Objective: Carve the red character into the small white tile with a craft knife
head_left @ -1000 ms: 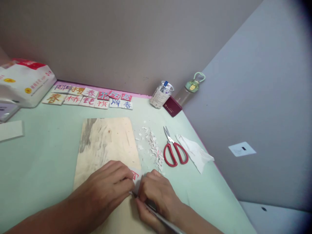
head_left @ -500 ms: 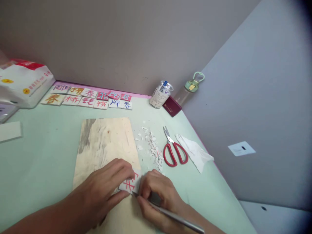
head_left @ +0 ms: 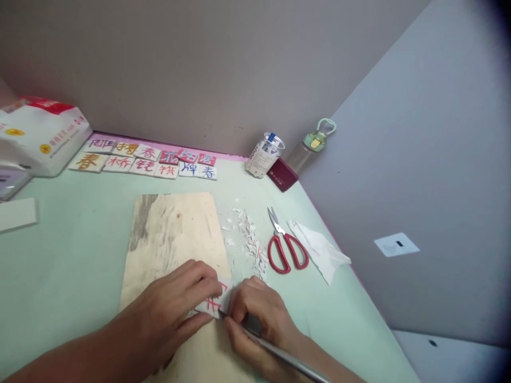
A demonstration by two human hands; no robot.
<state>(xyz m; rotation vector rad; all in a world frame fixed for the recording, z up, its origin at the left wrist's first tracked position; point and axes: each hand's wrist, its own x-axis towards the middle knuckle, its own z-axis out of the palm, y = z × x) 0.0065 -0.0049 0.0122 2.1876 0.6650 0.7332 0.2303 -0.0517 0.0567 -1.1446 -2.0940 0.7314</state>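
Pinched between thumb and fingers of the left hand (head_left: 175,306), a small white tile with a red character (head_left: 213,304) sits low in the frame, just left of centre, pressed down on the near end of a pale wooden board (head_left: 171,234). Closed around a thin metal carving knife (head_left: 275,354), the right hand (head_left: 259,319) rests just beside the tile, the blade tip touching the tile's lower edge. Right of the board lies a strip of white shavings (head_left: 249,239), and beyond it red-handled scissors (head_left: 285,244) lie shut beside a crumpled white tissue (head_left: 319,247). All of this rests on a pale green tabletop (head_left: 67,255). Farther up, along the wall, two rows of finished character tiles (head_left: 147,158) lie flat. To their right stand a clear jar of pens (head_left: 264,154), a dark red booklet (head_left: 282,175) and a green-capped bottle (head_left: 313,143). At the upper left sits a white and red bag (head_left: 40,133).
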